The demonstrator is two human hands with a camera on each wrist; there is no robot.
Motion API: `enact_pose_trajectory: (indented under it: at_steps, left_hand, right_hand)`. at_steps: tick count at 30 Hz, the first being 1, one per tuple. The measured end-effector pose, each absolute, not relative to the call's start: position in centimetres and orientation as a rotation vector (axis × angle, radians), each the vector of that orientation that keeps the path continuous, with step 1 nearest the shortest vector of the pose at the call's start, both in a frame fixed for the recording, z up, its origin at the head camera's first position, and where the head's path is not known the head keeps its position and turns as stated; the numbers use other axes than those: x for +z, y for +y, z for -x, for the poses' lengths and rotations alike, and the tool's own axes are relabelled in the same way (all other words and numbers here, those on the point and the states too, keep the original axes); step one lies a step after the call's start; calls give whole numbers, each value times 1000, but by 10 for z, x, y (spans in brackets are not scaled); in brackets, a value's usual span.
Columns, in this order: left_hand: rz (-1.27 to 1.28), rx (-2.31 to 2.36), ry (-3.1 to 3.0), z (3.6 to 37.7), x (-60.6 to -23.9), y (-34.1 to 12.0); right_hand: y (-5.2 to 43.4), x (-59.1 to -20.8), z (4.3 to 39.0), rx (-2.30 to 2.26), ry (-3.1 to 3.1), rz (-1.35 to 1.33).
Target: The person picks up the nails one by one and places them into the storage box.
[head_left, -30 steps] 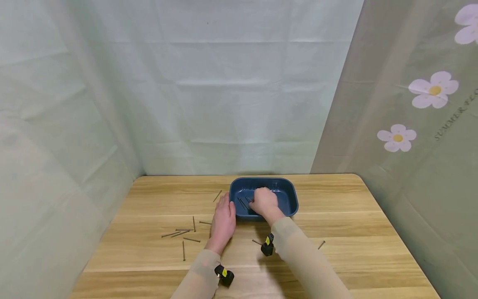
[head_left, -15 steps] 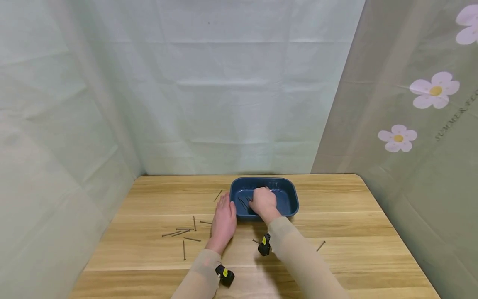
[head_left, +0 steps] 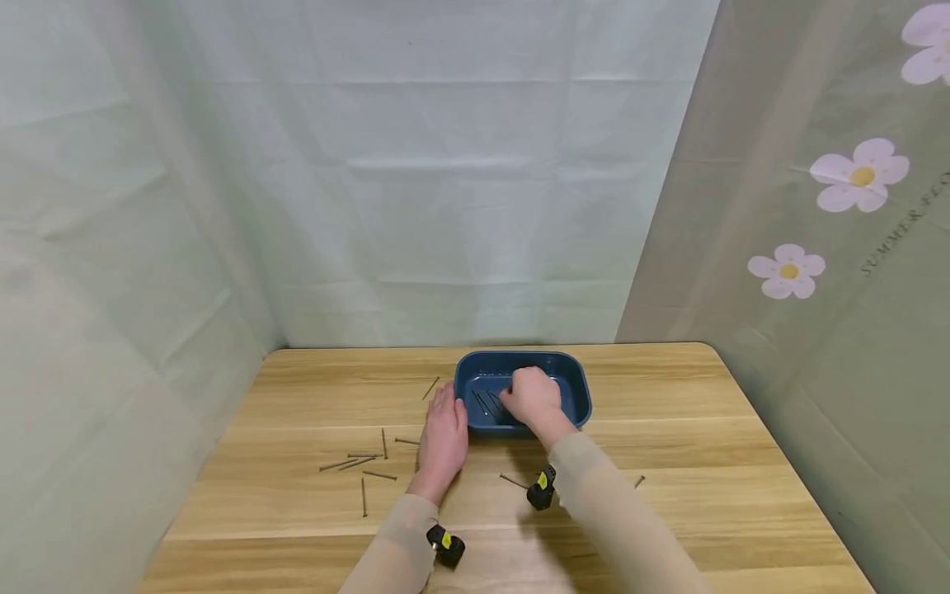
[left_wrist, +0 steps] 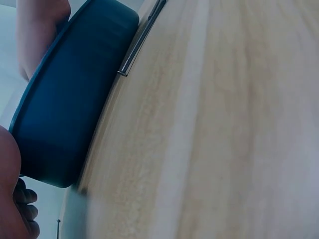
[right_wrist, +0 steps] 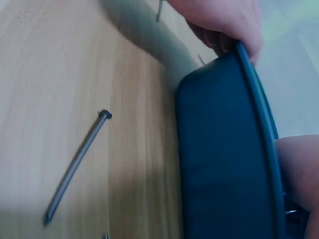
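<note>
Head view: blue tray sits on the wooden table. Right hand is inside the tray over nails, fingers curled; grip unconfirmed. Left hand rests flat against the tray's left wall. Risk: the tray may slide if the bracing slackens, scattering nails.

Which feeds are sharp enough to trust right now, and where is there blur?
Head view: even soft light, sharp, nails distinct on the table. Left wrist view: close and blurred, tray wall soft. Right wrist view: motion-smeared, though one nail reads clearly.
</note>
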State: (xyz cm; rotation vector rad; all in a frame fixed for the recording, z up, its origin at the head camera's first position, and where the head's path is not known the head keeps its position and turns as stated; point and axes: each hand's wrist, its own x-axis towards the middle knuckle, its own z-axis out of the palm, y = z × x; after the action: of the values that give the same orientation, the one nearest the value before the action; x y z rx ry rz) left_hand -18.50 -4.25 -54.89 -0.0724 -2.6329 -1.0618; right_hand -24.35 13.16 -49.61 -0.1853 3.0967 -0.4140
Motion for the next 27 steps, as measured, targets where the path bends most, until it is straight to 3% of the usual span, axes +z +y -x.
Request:
enact_pose_trajectory:
  at_steps: [27]
  left_hand:
    - [67, -1025, -2638, 187, -548, -40]
  right_hand:
    - [217, -477, 204, -783, 3189, 310]
